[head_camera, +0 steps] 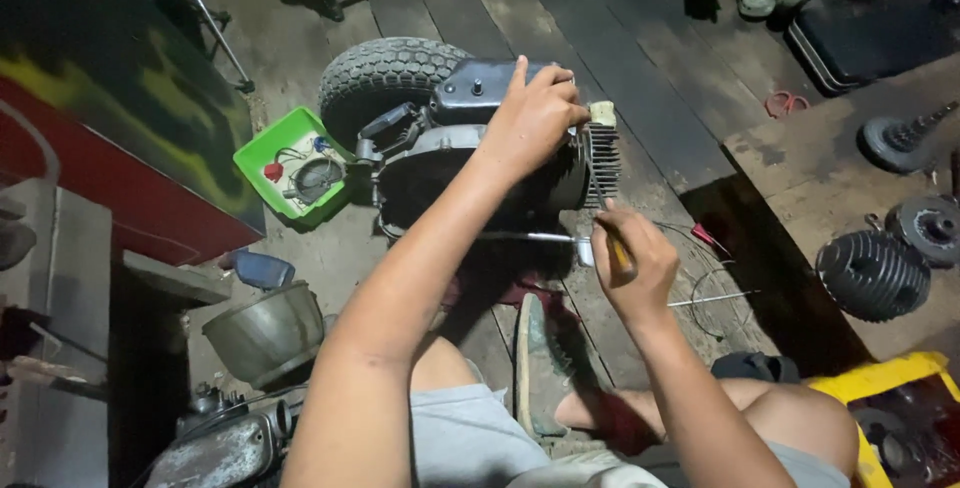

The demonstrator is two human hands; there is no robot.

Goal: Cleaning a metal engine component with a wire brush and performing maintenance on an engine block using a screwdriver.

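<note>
Head view: the dark metal engine block with silver cooling fins (500,163) lies on the grey wooden plank floor (640,68), directly ahead of the seated person's knees. The left hand (535,118) lies curled over the engine's upper right edge, fingers closed on the casing. The right hand (632,263) is closed around a slim yellow-handled tool (612,248), just below the fins. A black knobby rubber tyre (385,73) touches the engine's far left side. The square green plastic tray of small parts (290,163) sits just left of it. A grey metal bowl (268,333) stands nearer, to the left. Open planks extend beyond the engine. A black ribbed cylinder (872,273) lies well apart, right. A yellow plastic crate (890,388) borders the right knee.
</note>
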